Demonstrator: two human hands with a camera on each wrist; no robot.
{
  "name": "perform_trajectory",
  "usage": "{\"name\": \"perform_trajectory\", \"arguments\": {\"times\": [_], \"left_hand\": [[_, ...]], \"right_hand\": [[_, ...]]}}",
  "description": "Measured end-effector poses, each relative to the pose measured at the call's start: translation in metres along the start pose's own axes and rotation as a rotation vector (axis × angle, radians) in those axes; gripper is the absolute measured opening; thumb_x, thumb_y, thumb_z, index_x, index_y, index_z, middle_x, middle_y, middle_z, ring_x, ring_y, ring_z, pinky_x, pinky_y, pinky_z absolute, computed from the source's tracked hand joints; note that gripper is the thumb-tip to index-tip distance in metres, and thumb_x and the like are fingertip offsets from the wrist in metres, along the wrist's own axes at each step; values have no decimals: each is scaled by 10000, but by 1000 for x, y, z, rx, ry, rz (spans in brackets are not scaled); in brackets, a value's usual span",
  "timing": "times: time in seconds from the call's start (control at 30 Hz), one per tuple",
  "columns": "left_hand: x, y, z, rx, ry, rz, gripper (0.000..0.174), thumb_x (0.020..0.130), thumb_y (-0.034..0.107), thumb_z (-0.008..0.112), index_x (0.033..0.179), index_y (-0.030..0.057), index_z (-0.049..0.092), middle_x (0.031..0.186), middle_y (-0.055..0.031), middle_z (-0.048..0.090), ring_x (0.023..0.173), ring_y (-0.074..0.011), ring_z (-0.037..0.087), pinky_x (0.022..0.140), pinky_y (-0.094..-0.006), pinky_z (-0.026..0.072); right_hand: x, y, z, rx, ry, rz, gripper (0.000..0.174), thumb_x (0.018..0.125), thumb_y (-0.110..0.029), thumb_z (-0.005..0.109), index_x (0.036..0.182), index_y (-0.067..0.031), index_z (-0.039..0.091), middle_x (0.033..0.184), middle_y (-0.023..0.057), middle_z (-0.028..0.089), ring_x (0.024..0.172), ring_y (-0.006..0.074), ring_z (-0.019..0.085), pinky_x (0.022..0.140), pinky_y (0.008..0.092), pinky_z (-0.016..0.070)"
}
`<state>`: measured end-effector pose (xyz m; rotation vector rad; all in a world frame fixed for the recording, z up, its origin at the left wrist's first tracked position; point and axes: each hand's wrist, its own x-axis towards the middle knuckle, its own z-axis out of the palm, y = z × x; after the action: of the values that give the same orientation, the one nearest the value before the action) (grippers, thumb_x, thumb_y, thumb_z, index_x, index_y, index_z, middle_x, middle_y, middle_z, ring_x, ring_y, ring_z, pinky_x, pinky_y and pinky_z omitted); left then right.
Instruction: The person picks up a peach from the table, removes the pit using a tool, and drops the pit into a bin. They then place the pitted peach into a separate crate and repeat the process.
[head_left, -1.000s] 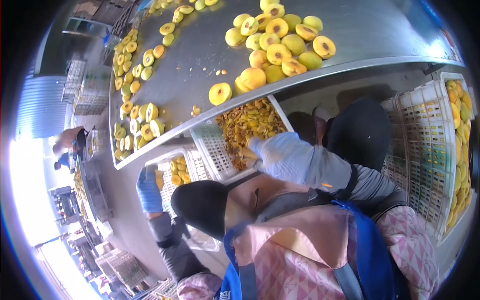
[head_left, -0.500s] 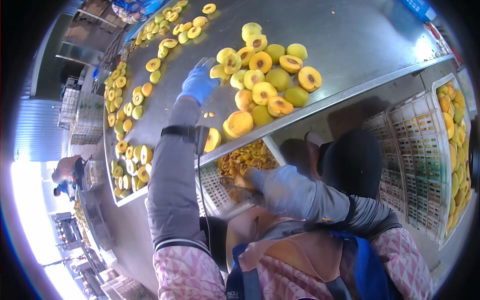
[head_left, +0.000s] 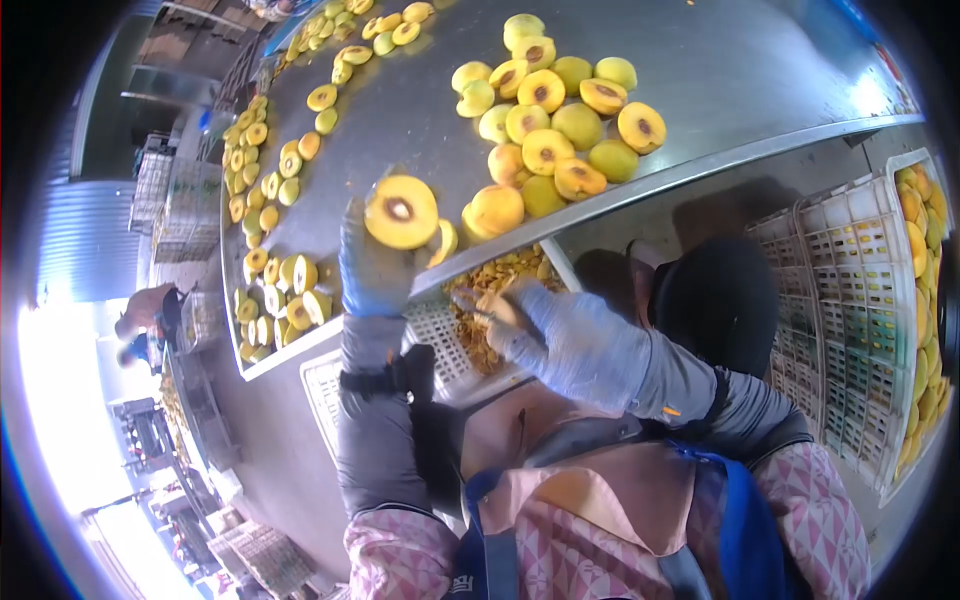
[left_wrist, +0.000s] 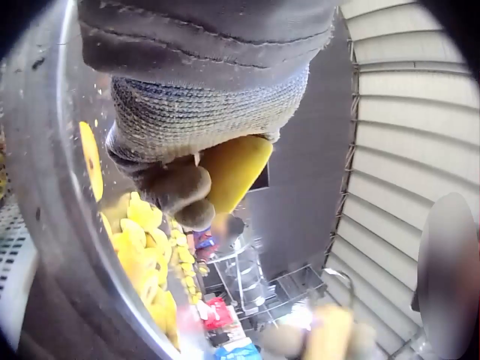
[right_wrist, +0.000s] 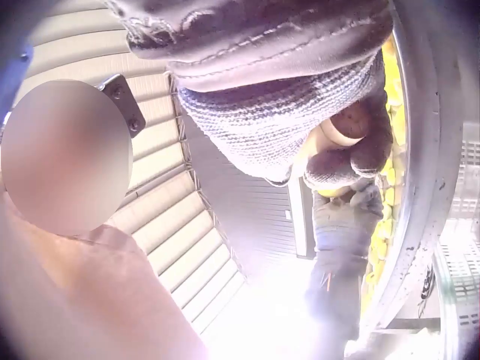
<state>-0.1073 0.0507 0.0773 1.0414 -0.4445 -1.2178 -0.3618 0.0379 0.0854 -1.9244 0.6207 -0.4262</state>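
Observation:
My gloved left hand (head_left: 375, 265) grips a halved yellow peach (head_left: 402, 212) at the table's near edge, its cut face and pit turned up. In the left wrist view the gloved fingers curl round the yellow peach half (left_wrist: 241, 171). My gloved right hand (head_left: 590, 345) grips a small tool with a round wooden handle (right_wrist: 351, 124); its dark end (head_left: 464, 299) points toward the left hand. The exact shape of the tool's working end is blurred. Below the hands, a white crate (head_left: 435, 335) holds brown-orange pits and scraps (head_left: 490, 275).
A pile of peach halves (head_left: 548, 150) sits on the metal table (head_left: 700, 80); more halves (head_left: 290, 160) line its left side. A large crate (head_left: 830, 310) full of peaches stands at right. Another white crate (head_left: 322, 395) is low at left. A person (head_left: 150, 315) works farther back.
My left hand first went from the low left crate up to the pile, then came back toward the table edge with a peach half. The right hand stays over the scrap crate with the tool.

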Motion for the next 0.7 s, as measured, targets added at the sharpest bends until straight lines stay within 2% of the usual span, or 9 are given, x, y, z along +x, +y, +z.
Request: {"name": "perform_trajectory", "arguments": {"times": [0.07, 0.1, 0.13, 0.2, 0.27, 0.33, 0.4, 0.47, 0.7], "left_hand": [[-25, -13, -21, -197, -247, -83, 710, 964, 600, 425, 1400, 39, 448, 1177, -208, 622, 1036, -310, 633, 810, -377, 559], [-43, -18, -2, -238, 12, -90, 744, 965, 625, 398, 1383, 13, 460, 1127, -196, 633, 1008, -298, 634, 836, -384, 547], [-55, -26, 5, -249, 21, -92, 744, 965, 625, 398, 1383, 13, 460, 1127, -196, 633, 1008, -298, 634, 836, -384, 547], [-71, -35, 13, -94, 122, 36, 765, 966, 634, 388, 1351, -20, 485, 1091, -181, 633, 989, -291, 628, 866, -391, 535], [-80, -40, 20, -85, 78, 63, 757, 974, 621, 392, 1319, -42, 507, 1075, -161, 632, 964, -268, 625, 887, -384, 524], [-85, -43, 27, -39, 176, 114, 723, 989, 593, 392, 1306, -44, 518, 1085, -151, 636, 975, -242, 626, 912, -368, 509], [-85, -46, 29, -4, 190, 152, 691, 1000, 570, 395, 1263, -50, 552, 1075, -142, 645, 973, -213, 627, 917, -346, 503], [-85, -49, 29, 154, 190, 267, 668, 1007, 551, 394, 1213, -55, 588, 1063, -139, 655, 976, -203, 627, 913, -331, 505], [-84, -53, 24, 195, 231, 214, 619, 1019, 498, 392, 1186, -57, 611, 1050, -135, 667, 971, -197, 634, 898, -324, 513]], "right_hand": [[2, 0, 6, 191, 81, -48, 318, 971, -296, 599, 1122, -21, 549, 908, 234, 654, 788, 441, 646, 673, 451, 526], [3, -2, 8, 122, 73, -17, 327, 979, -295, 591, 1125, -5, 551, 882, 236, 653, 783, 439, 644, 679, 441, 524], [3, 0, 14, 118, 61, -10, 327, 979, -295, 591, 1125, -5, 551, 882, 236, 653, 783, 439, 644, 679, 441, 524], [5, 8, 31, 71, 191, -153, 380, 962, -378, 591, 1106, -29, 551, 687, 198, 635, 608, 390, 646, 547, 461, 522], [4, 5, 37, 44, 201, -139, 379, 958, -381, 599, 1102, -34, 551, 666, 194, 627, 598, 387, 643, 545, 462, 520], [6, 3, 41, -41, 245, -161, 376, 954, -379, 607, 1096, -36, 548, 652, 190, 622, 583, 382, 640, 540, 460, 519], [8, 1, 44, -77, 262, -159, 364, 952, -376, 610, 1081, -41, 548, 646, 182, 620, 574, 376, 638, 532, 456, 517], [10, 1, 46, -106, 278, -152, 353, 950, -373, 613, 1066, -46, 549, 639, 175, 618, 564, 369, 636, 525, 451, 516], [8, 0, 43, -255, 258, -176, 289, 945, -326, 621, 992, -49, 554, 632, 145, 619, 537, 333, 634, 475, 415, 503]]}}
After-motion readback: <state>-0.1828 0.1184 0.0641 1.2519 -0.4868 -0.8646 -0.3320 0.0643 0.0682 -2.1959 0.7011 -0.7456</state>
